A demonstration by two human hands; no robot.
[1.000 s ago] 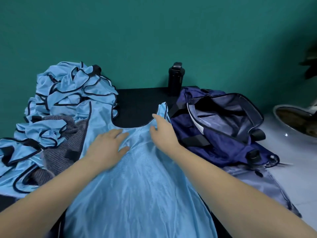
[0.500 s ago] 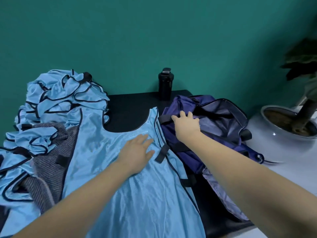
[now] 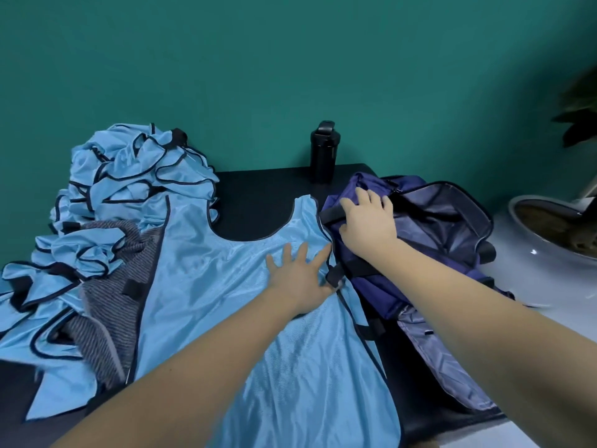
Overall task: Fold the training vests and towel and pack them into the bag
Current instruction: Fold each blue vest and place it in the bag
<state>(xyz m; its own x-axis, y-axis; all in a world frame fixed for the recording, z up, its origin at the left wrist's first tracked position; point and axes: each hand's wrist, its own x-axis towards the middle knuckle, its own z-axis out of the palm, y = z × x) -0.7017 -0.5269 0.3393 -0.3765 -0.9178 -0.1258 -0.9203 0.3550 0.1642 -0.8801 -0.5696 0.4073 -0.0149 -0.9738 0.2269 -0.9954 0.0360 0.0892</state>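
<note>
The left hand (image 3: 298, 276) presses flat, fingers spread, on the laid-out vest (image 3: 226, 286). The right hand (image 3: 368, 224) covers the bag (image 3: 384, 295) rim just beside it; grasp unclear.

One light blue training vest (image 3: 226, 286) with thin black edges lies spread flat on the black bench (image 3: 258, 195) right in front of you, neck hole pointing away. Your left hand (image 3: 300, 276) lies flat on it near its right edge. More blue vests (image 3: 139, 176) sit in a crumpled heap to your left, at the back. The grey striped towel (image 3: 109, 305) lies mixed in with that heap, partly under the flat vest. The dark blue bag (image 3: 436, 227) lies on your right, touching the flat vest. Its top is open and you can see the grey inside. Your right hand (image 3: 368, 227) rests on its near rim.
</note>
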